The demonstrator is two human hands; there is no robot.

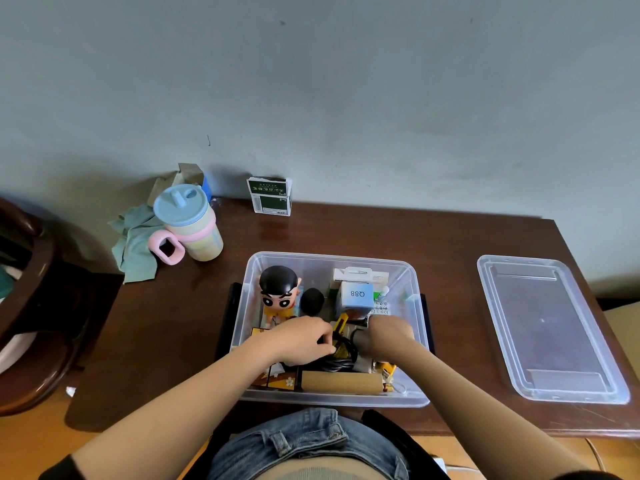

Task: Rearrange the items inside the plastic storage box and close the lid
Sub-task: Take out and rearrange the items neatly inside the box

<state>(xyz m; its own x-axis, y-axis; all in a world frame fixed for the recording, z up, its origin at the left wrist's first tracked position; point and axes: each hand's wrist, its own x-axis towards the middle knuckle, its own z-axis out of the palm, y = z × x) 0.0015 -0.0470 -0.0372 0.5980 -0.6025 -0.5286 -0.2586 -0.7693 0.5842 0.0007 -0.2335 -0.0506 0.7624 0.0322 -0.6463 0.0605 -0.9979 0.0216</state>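
Observation:
A clear plastic storage box (pixel 254 271) stands on the brown table in front of me, its lid (pixel 550 327) lying flat to the right. Inside are a cartoon boy figurine (pixel 278 289), a black round object (pixel 311 301), a pale blue box marked Q88 (pixel 356 296), a white package (pixel 360 275), a wooden block (pixel 341 382) and orange cards (pixel 280 381). My left hand (pixel 301 339) is inside the box and pinches a coiled black cable with a yellow tag (pixel 341 353). My right hand (pixel 389 332) grips a grey cylindrical object (pixel 360 339) beside the cable.
At the back left stand a pastel cup with a blue lid and pink handle (pixel 190 225), a crumpled green cloth (pixel 136 244) and a cardboard box (pixel 188 174). A green and white carton (pixel 272 195) leans at the wall. A dark wooden chair (pixel 31 306) is at the left.

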